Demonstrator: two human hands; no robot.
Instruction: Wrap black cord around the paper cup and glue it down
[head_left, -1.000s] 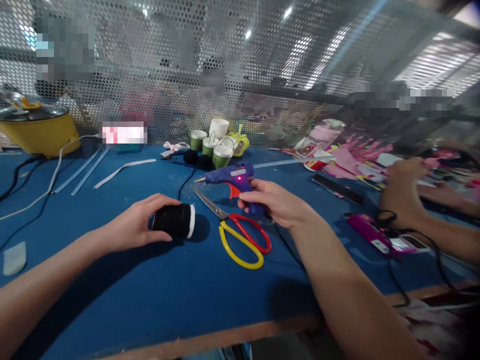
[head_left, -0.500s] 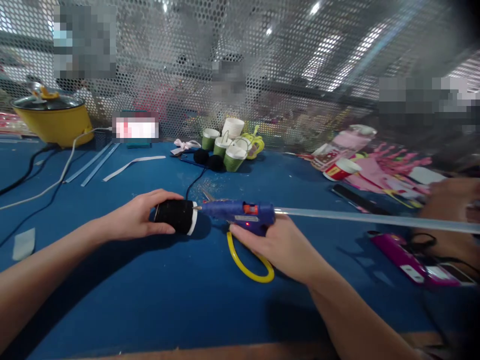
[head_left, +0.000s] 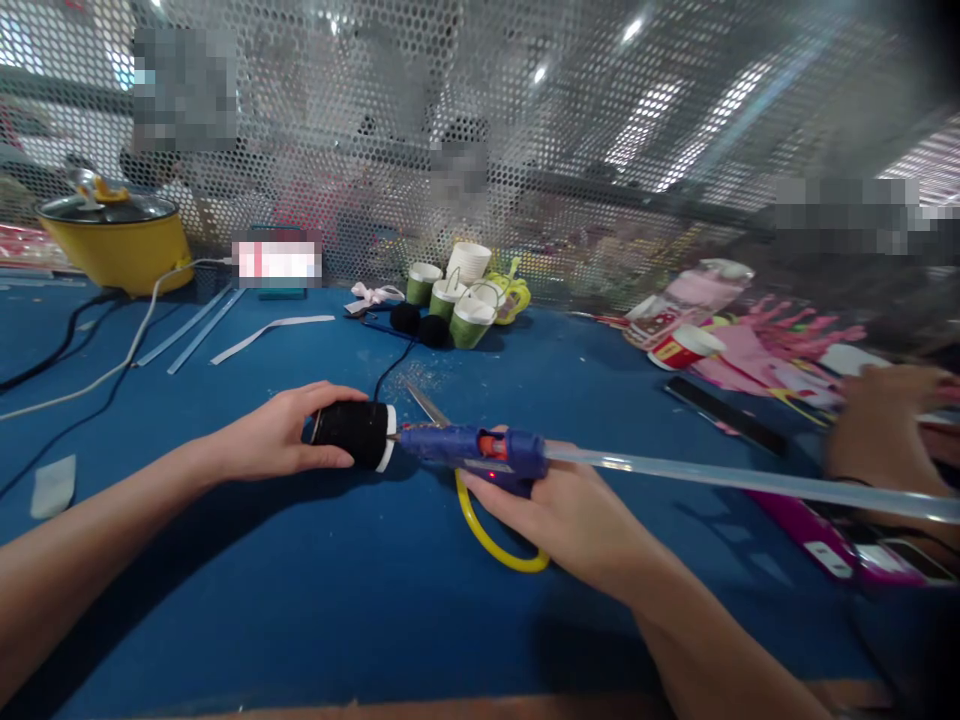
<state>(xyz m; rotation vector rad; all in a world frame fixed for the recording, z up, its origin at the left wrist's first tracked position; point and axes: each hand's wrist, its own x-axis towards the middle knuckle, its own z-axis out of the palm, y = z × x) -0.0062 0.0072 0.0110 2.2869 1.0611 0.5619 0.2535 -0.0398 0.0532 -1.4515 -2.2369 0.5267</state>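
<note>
On its side lies a small black-wrapped cup (head_left: pixel 351 434) with a white rim, its mouth end toward the right. My left hand (head_left: pixel 294 432) is closed around its far end, thumb on the near side. In my right hand (head_left: pixel 555 495) is a blue hot glue gun (head_left: pixel 472 449), a small red light lit on its body. Its nozzle tip is at the cup's white rim. A long clear glue stick (head_left: pixel 720 482) runs out of the gun's back to the right. Partly hidden under the gun are scissors (head_left: pixel 489 545) with a yellow handle, blades pointing away.
Several green-and-white paper cups (head_left: pixel 471 322) and two black pompoms (head_left: pixel 433 331) stand at the back. A yellow pot (head_left: pixel 120 250) and cables are far left. At right are a red cup (head_left: pixel 684 346), a purple power strip (head_left: pixel 810 540) and another person's arm (head_left: pixel 874 430).
The glue gun's nozzle has come slightly nearer to me along the cup's rim. The gun's back and glue stick dip lower. At right, the other person's arm has moved leftward.
</note>
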